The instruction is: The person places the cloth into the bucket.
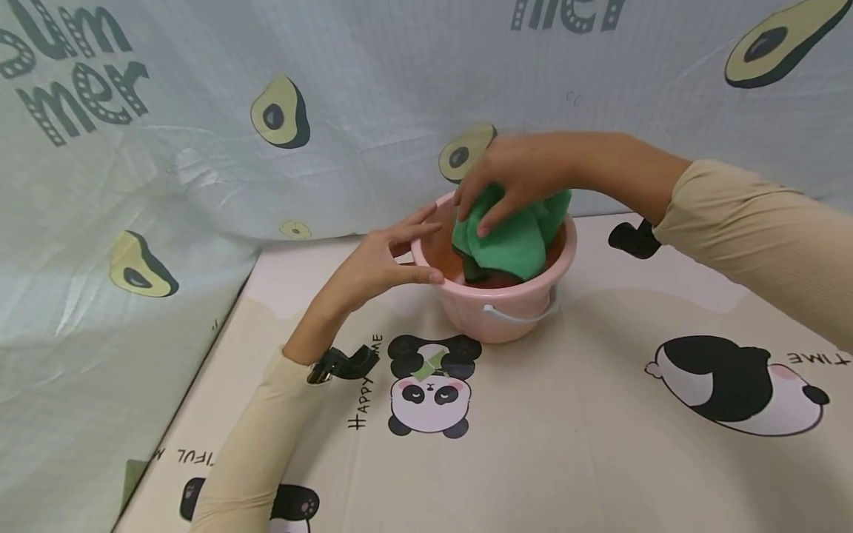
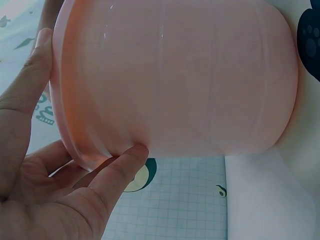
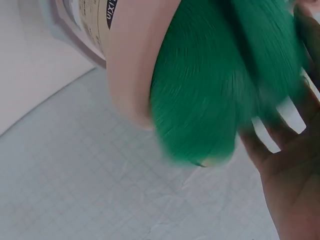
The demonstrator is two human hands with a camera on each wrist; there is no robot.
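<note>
A pink bucket (image 1: pixel 493 311) with a pale handle stands upright against the back sheet. My left hand (image 1: pixel 373 266) holds its rim at the left side, thumb toward the front and fingers toward the back. Seen from the left wrist, the fingers (image 2: pixel 120 170) touch the bucket wall (image 2: pixel 200 75) just below the rim. Over the bucket's mouth, my right hand (image 1: pixel 520 174) grips a green cloth (image 1: pixel 509 240) from above. The cloth hangs in folds, its lower part inside the bucket. In the right wrist view the green cloth (image 3: pixel 200 90) is blurred and bulges over the rim.
A light mat (image 1: pixel 566 444) printed with pandas covers the surface. Behind and to the left hangs a sheet (image 1: pixel 373 111) printed with avocados. Black straps (image 1: pixel 343 364) sit at the wrists. A printed label (image 3: pixel 95 20) shows on the bucket's side.
</note>
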